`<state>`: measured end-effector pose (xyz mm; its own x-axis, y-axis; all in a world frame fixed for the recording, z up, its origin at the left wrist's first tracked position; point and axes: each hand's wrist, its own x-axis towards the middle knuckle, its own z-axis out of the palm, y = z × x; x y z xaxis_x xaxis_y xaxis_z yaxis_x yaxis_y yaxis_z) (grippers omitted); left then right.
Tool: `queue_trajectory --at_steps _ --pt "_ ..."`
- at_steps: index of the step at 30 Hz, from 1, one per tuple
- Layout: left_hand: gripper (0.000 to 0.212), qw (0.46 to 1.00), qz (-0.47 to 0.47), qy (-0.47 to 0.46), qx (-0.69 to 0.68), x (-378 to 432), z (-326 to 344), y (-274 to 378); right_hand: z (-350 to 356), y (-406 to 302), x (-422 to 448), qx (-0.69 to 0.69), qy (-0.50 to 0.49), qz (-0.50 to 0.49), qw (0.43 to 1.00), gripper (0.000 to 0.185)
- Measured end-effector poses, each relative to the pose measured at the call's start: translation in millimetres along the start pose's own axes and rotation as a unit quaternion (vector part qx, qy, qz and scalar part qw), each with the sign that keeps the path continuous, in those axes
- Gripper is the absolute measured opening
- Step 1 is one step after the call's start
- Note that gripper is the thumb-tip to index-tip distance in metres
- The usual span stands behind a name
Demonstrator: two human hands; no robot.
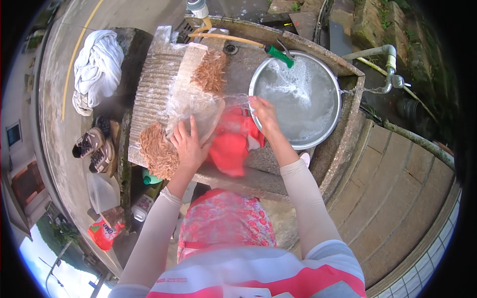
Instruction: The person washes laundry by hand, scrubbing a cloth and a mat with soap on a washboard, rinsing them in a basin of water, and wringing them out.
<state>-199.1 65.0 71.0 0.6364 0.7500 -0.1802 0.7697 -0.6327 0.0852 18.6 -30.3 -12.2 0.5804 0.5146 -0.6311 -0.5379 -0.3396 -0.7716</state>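
My left hand [189, 145] presses with spread fingers on a wet beige mat [186, 70] with brown shaggy pile, which lies over a ribbed concrete washboard [149, 82]. At the left rim of a round metal basin [337, 111], my right hand [264, 111] has its fingers curled; whether it grips the rim or a small thing cannot be told. Water streaks from beside it towards the mat. Cloudy, foamy water fills the basin. A red cloth [233, 149] lies between the hands. The green end of a yellow hose [279, 56] reaches over the basin.
Water runs from a metal tap [391, 80] at the right. White cloth [97, 67] lies on a stone block at the left, above a pair of shoes [97, 149]. A red detergent bag [105, 234] stands lower left. The concrete sink wall [343, 167] borders the basin.
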Motion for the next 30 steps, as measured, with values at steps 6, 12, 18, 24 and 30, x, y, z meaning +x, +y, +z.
queue_trajectory --at_steps 6,12,18,24,30 --pt "0.114 0.998 0.044 -0.001 -0.051 24.2 18.0 25.3 -222.9 150.0 42.4 -0.041 0.326 0.1 0.939 0.034" --pt "0.116 0.997 -0.068 0.004 -0.034 96.3 7.4 19.7 -35.4 -1.1 7.4 0.378 -0.319 0.233 0.837 0.042" --pt "0.085 0.974 -0.121 -0.157 -0.111 163.1 4.1 -21.0 -57.1 48.4 18.0 -0.115 0.094 -0.02 0.989 0.036" --pt "0.048 0.925 0.121 -0.108 -0.343 170.0 -71.7 -59.2 -202.5 142.2 10.6 -0.223 0.335 -0.009 0.915 0.037" --pt "0.054 0.961 0.182 0.029 -0.205 145.6 -38.5 -122.3 -57.3 39.5 17.3 0.445 -0.27 0.187 0.833 0.039"
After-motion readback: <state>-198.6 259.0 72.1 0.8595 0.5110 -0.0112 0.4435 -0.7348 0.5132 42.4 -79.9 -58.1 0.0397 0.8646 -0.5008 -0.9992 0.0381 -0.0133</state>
